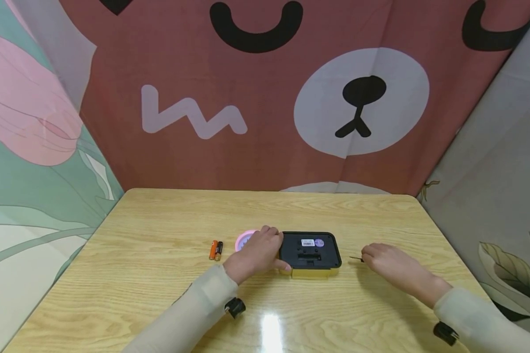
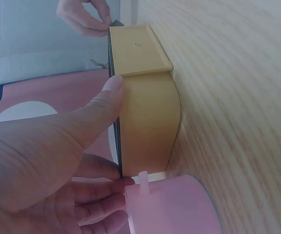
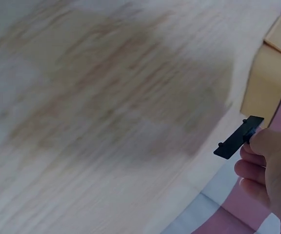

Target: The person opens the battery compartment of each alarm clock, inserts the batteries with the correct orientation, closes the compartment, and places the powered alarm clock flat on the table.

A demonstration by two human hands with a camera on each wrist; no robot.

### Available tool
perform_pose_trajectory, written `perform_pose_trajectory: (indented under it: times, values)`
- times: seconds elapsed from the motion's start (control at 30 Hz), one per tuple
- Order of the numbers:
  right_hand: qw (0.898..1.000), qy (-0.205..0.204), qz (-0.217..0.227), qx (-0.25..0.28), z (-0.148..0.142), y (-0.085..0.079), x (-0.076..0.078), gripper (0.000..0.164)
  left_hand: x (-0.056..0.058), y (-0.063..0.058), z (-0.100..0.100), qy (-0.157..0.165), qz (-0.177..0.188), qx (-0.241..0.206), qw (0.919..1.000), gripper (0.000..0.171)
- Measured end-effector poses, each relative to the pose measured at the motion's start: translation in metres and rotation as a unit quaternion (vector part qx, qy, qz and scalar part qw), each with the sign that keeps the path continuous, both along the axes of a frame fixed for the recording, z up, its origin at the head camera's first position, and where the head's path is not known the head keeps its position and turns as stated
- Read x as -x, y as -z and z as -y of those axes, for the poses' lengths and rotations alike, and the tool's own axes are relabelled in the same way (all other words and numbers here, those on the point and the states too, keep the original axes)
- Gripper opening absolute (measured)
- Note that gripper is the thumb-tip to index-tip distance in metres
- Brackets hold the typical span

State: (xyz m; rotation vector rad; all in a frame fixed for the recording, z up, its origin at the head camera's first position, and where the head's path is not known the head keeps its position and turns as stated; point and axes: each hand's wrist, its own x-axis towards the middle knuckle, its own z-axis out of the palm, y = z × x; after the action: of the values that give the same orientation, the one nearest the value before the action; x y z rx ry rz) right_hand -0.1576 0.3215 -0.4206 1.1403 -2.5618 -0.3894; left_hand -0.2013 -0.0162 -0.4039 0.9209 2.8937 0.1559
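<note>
A yellow box-shaped device [image 1: 329,252] lies on the table with its black back panel up. The panel carries two stickers and a narrow uncovered slot. My left hand [image 1: 258,251] holds the device by its left end; in the left wrist view the thumb lies on the yellow side [image 2: 148,117], close to the black edge. Off to the right, my right hand [image 1: 390,264] pinches a small black battery cover [image 3: 234,141] above the table, apart from the device. Small tabs show along one edge of the cover.
A pink round container-like object [image 2: 174,207] with a small tab stands beside the device's left end, partly behind my left hand. Farther left, two batteries, one orange [image 1: 213,250] and one black and copper [image 1: 219,251], lie side by side. A printed cloth [image 1: 194,162] hangs behind the table.
</note>
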Motion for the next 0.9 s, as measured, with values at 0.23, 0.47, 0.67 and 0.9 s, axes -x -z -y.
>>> perform_pose_trajectory:
  times: [0.23, 0.47, 0.67, 0.9]
  values:
    - [0.999, -0.028, -0.019, -0.013, -0.005, 0.008, -0.002, 0.024, 0.000, 0.000, 0.001, -0.001, 0.004, 0.000, 1.0000, 0.085]
    - [0.997, -0.057, -0.055, -0.019, -0.008, 0.016, -0.004, 0.028, 0.000, 0.000, 0.000, -0.001, 0.000, 0.004, 1.0000, 0.084]
    - [0.995, -0.066, -0.064, -0.043, -0.009, 0.019, -0.005, 0.029, 0.000, 0.001, 0.000, -0.004, 0.004, 0.000, 1.0000, 0.085]
    - [0.993, -0.077, -0.077, -0.042, -0.010, 0.022, -0.007, 0.026, 0.000, 0.001, 0.000, -0.004, 0.006, -0.002, 1.0000, 0.087]
